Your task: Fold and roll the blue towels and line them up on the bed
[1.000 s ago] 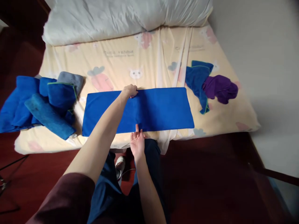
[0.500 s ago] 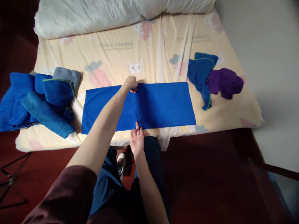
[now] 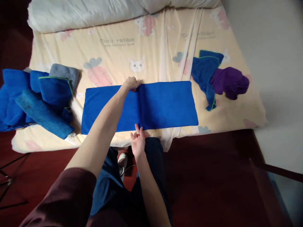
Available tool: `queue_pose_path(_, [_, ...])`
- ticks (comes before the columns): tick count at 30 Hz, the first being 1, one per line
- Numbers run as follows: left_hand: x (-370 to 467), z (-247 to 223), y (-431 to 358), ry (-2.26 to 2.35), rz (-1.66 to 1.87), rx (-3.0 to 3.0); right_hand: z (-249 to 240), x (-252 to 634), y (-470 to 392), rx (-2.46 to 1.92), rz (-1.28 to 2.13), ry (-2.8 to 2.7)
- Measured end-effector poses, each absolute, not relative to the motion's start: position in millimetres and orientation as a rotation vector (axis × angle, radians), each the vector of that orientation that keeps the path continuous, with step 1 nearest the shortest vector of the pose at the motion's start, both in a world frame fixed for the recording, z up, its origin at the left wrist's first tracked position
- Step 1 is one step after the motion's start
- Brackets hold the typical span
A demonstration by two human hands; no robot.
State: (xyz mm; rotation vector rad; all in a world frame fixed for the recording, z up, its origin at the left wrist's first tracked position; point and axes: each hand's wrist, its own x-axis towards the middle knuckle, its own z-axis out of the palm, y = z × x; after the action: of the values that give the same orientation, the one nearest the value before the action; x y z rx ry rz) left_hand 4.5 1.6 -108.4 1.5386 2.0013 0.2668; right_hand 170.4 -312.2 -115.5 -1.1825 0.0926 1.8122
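Note:
A blue towel (image 3: 170, 104) lies spread as a long rectangle across the bed, a raised crease running across its middle. My left hand (image 3: 132, 83) reaches over it to the far edge and is closed on the cloth at the crease; its fingertips are mostly hidden. At the near edge, my right hand (image 3: 138, 142) is turned palm up below the other end of the crease. Its fingers are stretched and somewhat apart, with the tips touching the towel's edge.
A pile of blue towels (image 3: 54, 91) with a grey cloth (image 3: 65, 75) lies at the left. To the right are a crumpled blue cloth with green edging (image 3: 205, 72) and a purple cloth (image 3: 229, 82). A rolled white quilt (image 3: 94, 15) lies along the back of the bed.
The view has shifted slightly. Both hands stay at the crease, and the right hand's fingers have spread a little more. The towel lies nearly the same.

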Motion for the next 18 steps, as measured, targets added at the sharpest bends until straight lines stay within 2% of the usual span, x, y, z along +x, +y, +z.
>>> queue_pose_path(2, [3.0, -100.6, 0.8, 2.047, 0.231, 1.526, -115.2, 168.9, -315.0, -1.187, 1.785, 0.097])
queue_pose_path(13, [14.2, -77.5, -27.1, 1.969, 0.599, 1.436, -114.9, 163.0, -319.6, -1.267, 1.656, -0.091])
queue_pose_path(18, [10.7, -24.6, -41.4, 1.994, 0.743, 1.481, -93.7, 178.4, -331.5, -1.325, 1.428, -0.444])
